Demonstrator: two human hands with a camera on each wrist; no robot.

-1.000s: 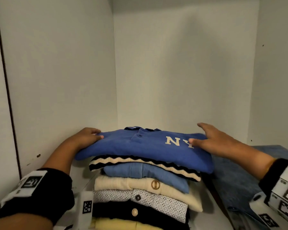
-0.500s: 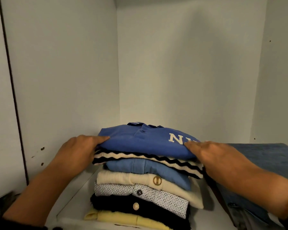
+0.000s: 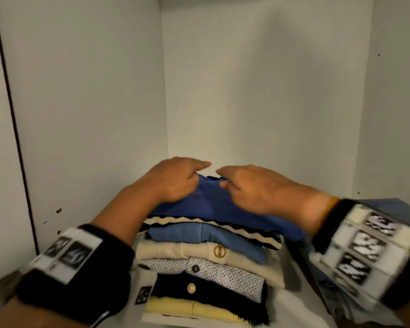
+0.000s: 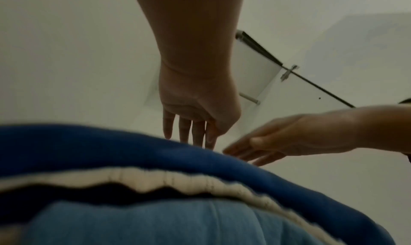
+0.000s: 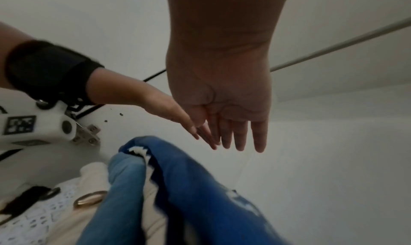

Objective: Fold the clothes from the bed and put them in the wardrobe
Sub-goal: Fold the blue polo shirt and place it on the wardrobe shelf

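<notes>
We see pale wardrobe walls [image 3: 258, 91] filling the upper frame, dark specks on the left panel, and a white shelf [image 3: 291, 304] at the bottom. At lower centre, the blue shirt [image 3: 213, 204] tops a stack of folded clothes [image 3: 206, 261]. Our left hand [image 3: 173, 181] and right hand [image 3: 249, 188] lie flat on it, fingers straight, holding nothing. Denim [image 3: 393, 204] sits at lower right.

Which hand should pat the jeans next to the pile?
Probably the right hand: the folded jeans lie on its side of the stack, while the left hand sits over the blue shirt, farther away.
</notes>
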